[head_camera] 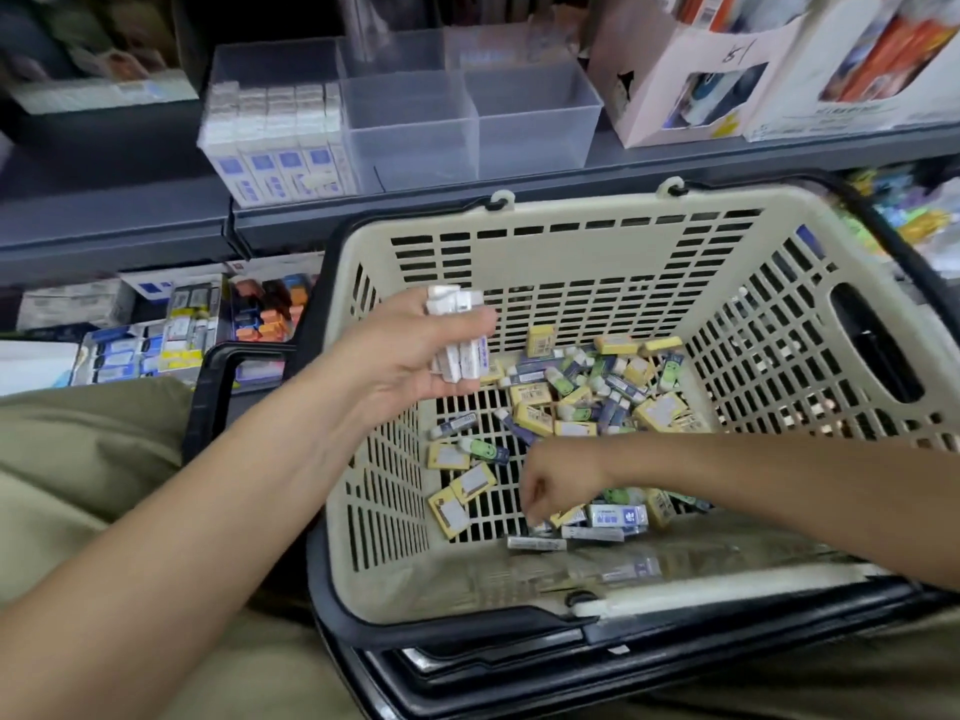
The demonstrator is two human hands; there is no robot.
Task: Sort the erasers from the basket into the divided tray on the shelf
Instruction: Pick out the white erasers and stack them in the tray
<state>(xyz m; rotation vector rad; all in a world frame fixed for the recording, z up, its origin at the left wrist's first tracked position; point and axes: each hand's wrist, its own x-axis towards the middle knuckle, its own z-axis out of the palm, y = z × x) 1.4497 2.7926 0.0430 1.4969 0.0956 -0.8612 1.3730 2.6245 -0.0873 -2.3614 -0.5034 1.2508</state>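
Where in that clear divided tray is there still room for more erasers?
The middle compartment and right compartment stand bare, between the packed left compartment and the pink box. In the basket, erasers crowd the floor toward the right.

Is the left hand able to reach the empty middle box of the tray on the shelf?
Probably yes. The left hand holds a bunch of white erasers above the basket, and nothing stands between it and the open-topped middle compartment of the tray on the shelf.
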